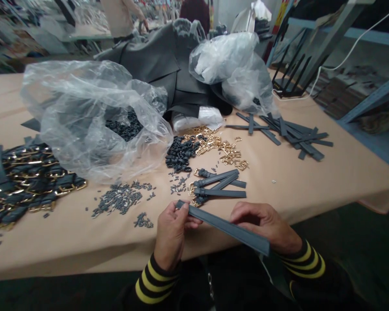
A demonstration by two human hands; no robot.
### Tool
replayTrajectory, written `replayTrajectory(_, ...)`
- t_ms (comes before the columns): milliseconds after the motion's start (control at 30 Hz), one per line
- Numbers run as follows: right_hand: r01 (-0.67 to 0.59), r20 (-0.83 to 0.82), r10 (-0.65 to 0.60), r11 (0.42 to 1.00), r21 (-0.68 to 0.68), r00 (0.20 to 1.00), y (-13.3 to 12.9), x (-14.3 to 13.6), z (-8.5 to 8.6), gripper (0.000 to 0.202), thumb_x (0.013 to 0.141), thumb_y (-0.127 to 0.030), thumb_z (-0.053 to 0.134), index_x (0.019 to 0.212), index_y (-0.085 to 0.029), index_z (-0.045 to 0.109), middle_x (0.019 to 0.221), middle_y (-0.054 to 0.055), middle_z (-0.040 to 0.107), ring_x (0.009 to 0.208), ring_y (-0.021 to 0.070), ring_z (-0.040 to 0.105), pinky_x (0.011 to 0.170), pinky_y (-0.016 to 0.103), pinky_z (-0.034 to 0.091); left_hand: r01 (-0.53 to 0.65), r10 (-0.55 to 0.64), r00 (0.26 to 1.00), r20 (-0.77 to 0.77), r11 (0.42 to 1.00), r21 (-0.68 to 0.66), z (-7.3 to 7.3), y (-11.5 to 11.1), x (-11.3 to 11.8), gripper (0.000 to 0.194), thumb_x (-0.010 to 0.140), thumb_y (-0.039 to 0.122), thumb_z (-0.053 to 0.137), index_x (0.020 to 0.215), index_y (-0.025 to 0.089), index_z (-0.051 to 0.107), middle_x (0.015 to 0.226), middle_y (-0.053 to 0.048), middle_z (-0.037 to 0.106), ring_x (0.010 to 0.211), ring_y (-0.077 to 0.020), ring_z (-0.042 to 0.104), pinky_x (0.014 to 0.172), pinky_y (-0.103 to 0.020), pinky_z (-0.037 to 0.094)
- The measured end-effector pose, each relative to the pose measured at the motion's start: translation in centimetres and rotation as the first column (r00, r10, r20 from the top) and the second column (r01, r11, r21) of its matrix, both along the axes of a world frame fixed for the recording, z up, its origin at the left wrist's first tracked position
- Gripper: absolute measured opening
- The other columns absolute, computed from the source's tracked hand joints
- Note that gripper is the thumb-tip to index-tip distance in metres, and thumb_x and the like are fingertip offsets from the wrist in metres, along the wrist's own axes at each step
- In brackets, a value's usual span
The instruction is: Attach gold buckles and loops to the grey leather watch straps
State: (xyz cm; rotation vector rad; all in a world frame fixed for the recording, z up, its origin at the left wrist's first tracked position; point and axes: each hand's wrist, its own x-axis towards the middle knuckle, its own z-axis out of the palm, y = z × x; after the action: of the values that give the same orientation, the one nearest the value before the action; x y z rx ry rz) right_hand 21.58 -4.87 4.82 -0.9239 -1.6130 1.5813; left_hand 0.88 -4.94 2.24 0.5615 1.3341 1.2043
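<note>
A flat dark grey strap [228, 227] slants down to the right above the table's front edge. My left hand [175, 233] is closed on its upper left end, the thumb on top. Behind the strap's right half is my right hand [267, 224], its fingers curled; whether they grip the strap is hidden. Just beyond the strap lie several straps with gold buckles [218, 185]. Farther back are a heap of small dark loops [180, 153] and loose gold buckles [225, 149]. Small dark pieces [119, 198] are scattered to the left of my left hand.
Plain straps [300, 136] lie in a pile at the right of the tan table [353, 172]. A large clear plastic bag [94, 116] and buckled straps [26, 185] take up the left. Grey material [158, 56], another bag [230, 65] and a black router [288, 84] stand behind.
</note>
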Motion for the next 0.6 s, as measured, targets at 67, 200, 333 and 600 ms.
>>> replayTrajectory(67, -0.076, 0.004, 0.076, 0.988, 0.133, 0.997, 0.0, -0.5, 0.4, 0.016, 0.08, -0.023, 0.056, 0.093, -0.018, 0.065, 0.085, 0.006, 0.057, 0.079, 0.015, 0.055, 0.071, 0.027, 0.044, -0.011, 0.012, 0.999, 0.044, 1.0, -0.023, 0.1, -0.3, 0.6, 0.025, 0.067, 0.025, 0.065, 0.082, 0.014, 0.048, 0.05, 0.005, 0.059, 0.04, -0.0078, 0.058, 0.036, -0.011, 0.044)
replayTrajectory(200, -0.003, -0.014, 0.007, 0.974, 0.227, 1.0, 0.3, -1.1, 0.7, 0.016, 0.082, -0.026, 0.054, 0.091, -0.019, 0.065, 0.087, 0.005, 0.052, 0.083, 0.0158, 0.052, 0.077, 0.03, 0.042, 0.148, -0.145, 0.989, 0.04, 0.987, -0.07, 0.4, -1.1, 1.1, 0.021, 0.072, 0.03, 0.06, 0.078, 0.015, 0.047, 0.049, 0.003, 0.06, 0.039, -0.0072, 0.056, 0.038, -0.012, 0.043)
replayTrajectory(333, 0.024, -0.083, -0.038, 0.985, -0.169, 0.996, 1.1, -1.0, 0.6, 0.023, 0.087, -0.034, 0.044, 0.086, -0.016, 0.057, 0.084, 0.006, 0.057, 0.075, 0.0137, 0.057, 0.067, 0.027, 0.047, 0.643, -0.661, 0.744, -0.102, 0.749, -0.159, 0.8, -2.2, 0.7, 0.03, 0.078, 0.04, 0.052, 0.065, 0.013, 0.053, 0.05, -0.003, 0.061, 0.037, -0.0071, 0.052, 0.035, -0.014, 0.037)
replayTrajectory(600, -0.265, -0.055, 0.272, 0.837, -0.479, 0.961, 1.3, -2.6, -1.4, 0.033, 0.083, -0.042, 0.047, 0.073, -0.011, 0.055, 0.054, -0.001, 0.057, 0.039, 0.005, 0.05, 0.04, 0.015, 0.037, 0.302, -0.301, 0.953, -0.044, 0.953, 0.009, 0.8, 0.1, 0.3, 0.026, 0.076, 0.039, 0.057, 0.081, 0.013, 0.057, 0.05, 0.003, 0.055, 0.044, -0.0081, 0.052, 0.039, -0.015, 0.042)
